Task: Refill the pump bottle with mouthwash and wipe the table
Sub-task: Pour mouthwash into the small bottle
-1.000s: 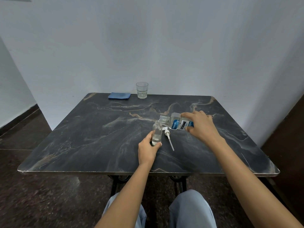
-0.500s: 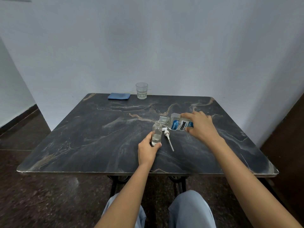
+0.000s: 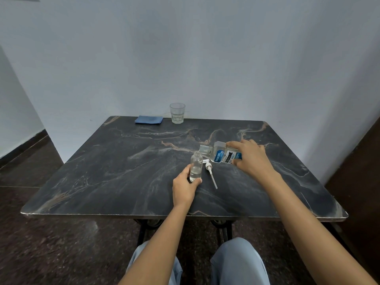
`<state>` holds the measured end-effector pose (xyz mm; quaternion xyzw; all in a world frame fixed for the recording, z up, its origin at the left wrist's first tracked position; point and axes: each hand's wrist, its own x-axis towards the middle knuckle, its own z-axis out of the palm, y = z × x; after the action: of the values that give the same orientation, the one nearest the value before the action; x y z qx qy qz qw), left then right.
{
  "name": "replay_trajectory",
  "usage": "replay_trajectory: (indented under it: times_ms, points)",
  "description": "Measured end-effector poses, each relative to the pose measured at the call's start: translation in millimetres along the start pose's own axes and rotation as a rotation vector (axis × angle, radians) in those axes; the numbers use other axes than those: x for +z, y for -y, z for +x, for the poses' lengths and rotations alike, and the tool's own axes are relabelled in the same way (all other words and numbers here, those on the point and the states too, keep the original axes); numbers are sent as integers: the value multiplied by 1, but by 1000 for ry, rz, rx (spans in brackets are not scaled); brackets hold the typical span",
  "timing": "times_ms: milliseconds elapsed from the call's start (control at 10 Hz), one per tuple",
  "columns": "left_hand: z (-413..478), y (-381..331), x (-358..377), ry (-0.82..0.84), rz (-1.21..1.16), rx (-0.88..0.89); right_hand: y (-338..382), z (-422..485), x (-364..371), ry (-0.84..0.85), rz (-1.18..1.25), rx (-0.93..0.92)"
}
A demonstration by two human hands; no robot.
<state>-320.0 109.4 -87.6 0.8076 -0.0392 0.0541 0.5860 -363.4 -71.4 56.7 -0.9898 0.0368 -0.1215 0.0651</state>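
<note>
A: Left hand [image 3: 185, 187]?
B: Grip wrapped round the base of the small clear pump bottle [image 3: 196, 166], upright on the tabletop [image 3: 102, 177], cap off, a little clear liquid in the bottom.
A: Pump?
B: Pump head [image 3: 210, 170] lies flat just at the bottle's 3 o'clock, tube pointing toward the near edge.
A: Right hand [image 3: 249, 158]?
B: Grip closed on the mouthwash bottle [image 3: 223, 154], tipped sideways, its open neck right over the pump bottle's mouth.
A: Far side?
B: Blue cloth [image 3: 149, 119] at 11 o'clock by the far edge, glass [image 3: 177, 113] just to its right.
</note>
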Motion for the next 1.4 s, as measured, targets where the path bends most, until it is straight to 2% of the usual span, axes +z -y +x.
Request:
replay_trajectory:
  times_ms: [1400]
  points:
    - [2, 4, 2, -6, -10, 16, 3, 1, -6, 15, -36, -15]
